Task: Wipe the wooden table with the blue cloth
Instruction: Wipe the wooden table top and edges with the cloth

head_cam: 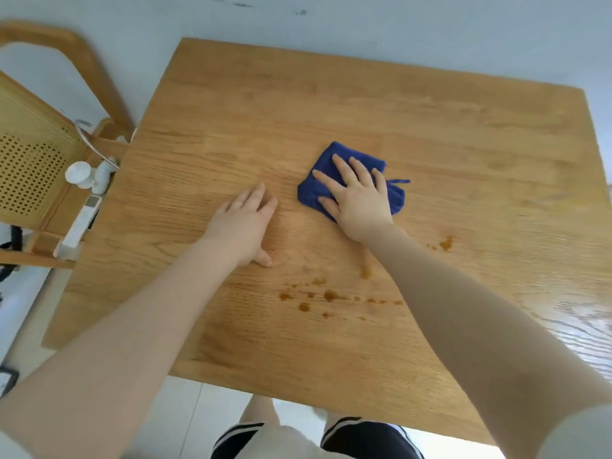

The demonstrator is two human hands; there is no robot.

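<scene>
Bright, even daylight fills the scene. Pale glare washes the surface point(331, 104) at its near right corner. Shadows are soft and faint beneath the forearms. The whole picture is slightly soft, and wide-angle distortion bows the surface's edges.

You've got the wooden table point(231, 104) carrying everything, grain running side to side. Blue cloth point(323, 180) lies bunched on it near the middle, a loose thread trailing off its right side. Your right hand point(356, 198) lies flat on top of the cloth, fingers spread; left hand point(245, 223) rests flat on bare wood just left of the cloth. Brown spill drops point(329, 295) sit nearer you than the cloth, another blotch point(445, 244) to the cloth's lower right
</scene>
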